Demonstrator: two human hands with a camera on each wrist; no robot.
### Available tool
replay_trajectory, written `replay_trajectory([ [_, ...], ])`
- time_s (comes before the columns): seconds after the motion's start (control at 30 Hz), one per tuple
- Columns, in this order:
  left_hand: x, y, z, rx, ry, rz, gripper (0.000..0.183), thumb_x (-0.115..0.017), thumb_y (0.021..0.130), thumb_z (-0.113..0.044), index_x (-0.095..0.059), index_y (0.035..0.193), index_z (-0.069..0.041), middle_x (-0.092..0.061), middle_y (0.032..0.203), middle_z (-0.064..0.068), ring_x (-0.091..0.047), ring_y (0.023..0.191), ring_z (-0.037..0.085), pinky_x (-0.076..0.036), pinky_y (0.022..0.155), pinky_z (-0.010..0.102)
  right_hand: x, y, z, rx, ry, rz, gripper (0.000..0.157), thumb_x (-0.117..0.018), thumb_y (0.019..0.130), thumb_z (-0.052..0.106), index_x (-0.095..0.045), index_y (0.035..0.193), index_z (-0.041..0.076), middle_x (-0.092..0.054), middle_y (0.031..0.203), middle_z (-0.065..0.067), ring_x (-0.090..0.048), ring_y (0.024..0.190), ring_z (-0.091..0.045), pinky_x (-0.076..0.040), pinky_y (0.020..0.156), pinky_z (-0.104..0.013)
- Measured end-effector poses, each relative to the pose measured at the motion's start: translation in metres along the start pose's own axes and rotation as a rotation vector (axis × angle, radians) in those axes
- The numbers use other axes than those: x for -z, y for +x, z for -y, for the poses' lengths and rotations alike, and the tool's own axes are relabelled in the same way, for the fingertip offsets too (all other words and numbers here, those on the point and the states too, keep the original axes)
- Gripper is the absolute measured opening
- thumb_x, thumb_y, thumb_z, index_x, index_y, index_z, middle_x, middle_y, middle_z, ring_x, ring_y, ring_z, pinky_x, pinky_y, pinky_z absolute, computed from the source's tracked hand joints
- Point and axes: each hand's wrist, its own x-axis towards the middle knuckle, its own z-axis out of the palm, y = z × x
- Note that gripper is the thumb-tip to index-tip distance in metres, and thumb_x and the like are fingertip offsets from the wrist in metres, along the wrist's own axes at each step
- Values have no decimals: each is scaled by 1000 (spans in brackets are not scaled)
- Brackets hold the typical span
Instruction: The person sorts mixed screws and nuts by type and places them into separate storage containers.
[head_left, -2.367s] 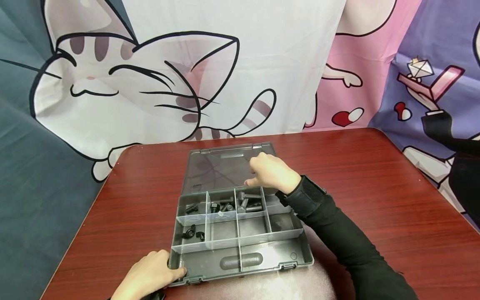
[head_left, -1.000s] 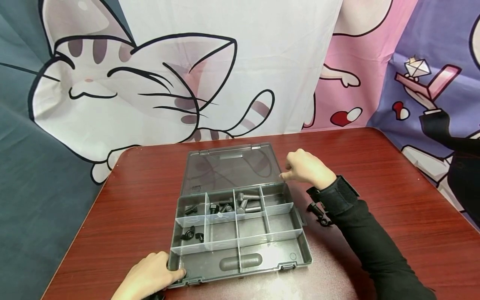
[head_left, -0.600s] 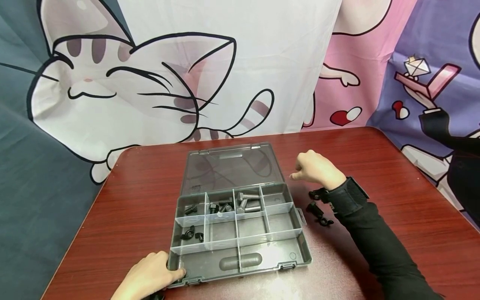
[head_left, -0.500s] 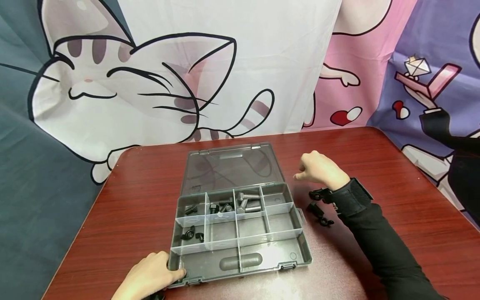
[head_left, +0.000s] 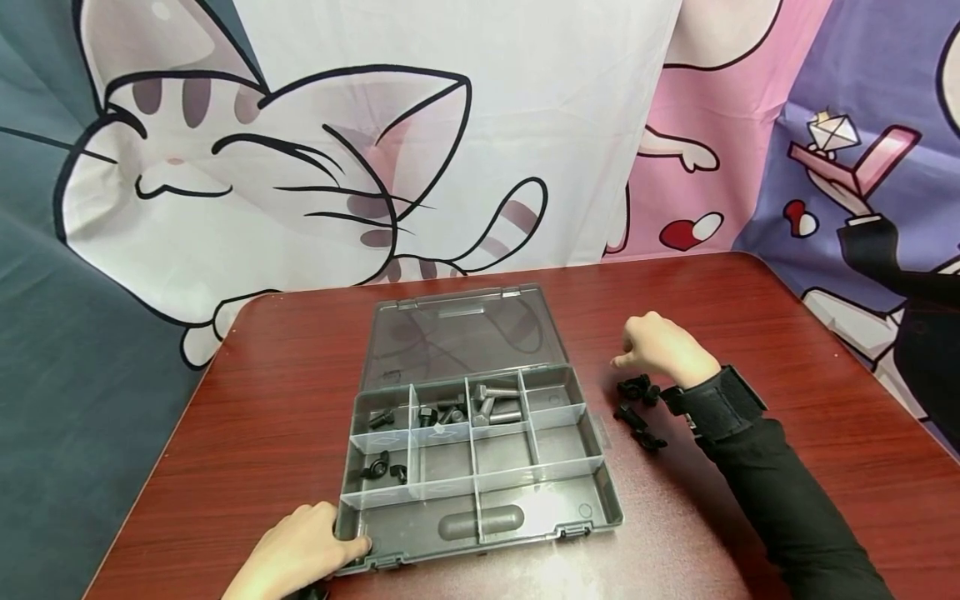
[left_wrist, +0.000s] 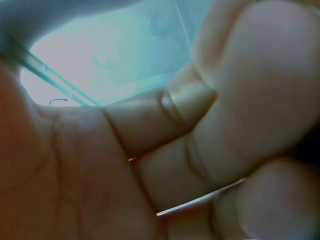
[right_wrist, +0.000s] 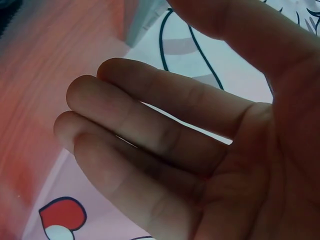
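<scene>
A grey, see-through compartment box [head_left: 551, 496] lies on the table with its lid [head_left: 457, 337] folded back flat. My left hand [head_left: 303, 542] grips its front left corner, thumb over the wall; the left wrist view shows the fingers curled beneath. Silver bolts [head_left: 497, 407] lie in one back compartment, dark bolts [head_left: 447, 412] in the one beside it, a dark bolt [head_left: 382, 418] at the far left. A black wing nut [head_left: 377, 465] and another small black piece lie in front. My right hand [head_left: 667, 346] hovers right of the box; its fingers [right_wrist: 150, 120] are loosely bent and hold nothing.
Several small black parts [head_left: 641, 389], which look like bolts and wing nuts, lie on the red-brown table [head_left: 750, 333] just below my right hand. Behind the table hangs a cloth [head_left: 577, 100] printed with cartoon figures.
My right hand has moved from over the lid to the right and then slightly toward me, uncovering the black parts on the table. The left hand and the box have stayed put.
</scene>
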Motion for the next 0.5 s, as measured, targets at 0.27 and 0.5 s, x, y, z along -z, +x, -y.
replay_trajectory([
  [0.27,-1,1,0,1,2,4,36,-67,67,-40,-48,57,-11,-47,55,1,-43,51,19,-36,47,38,-8,-3,-10,-47,-3,24,26,-75,71,15,-60,53,5,-42,48,3,-40,45,-13,-34,44,-28],
  [0.5,-1,1,0,-8,-2,-12,36,-68,67,-40,-48,56,-11,-46,55,1,-43,50,18,-35,46,38,-13,-2,-14,-98,-2,44,30,-76,70,15,-53,51,8,-41,49,1,-41,45,-14,-34,44,-29],
])
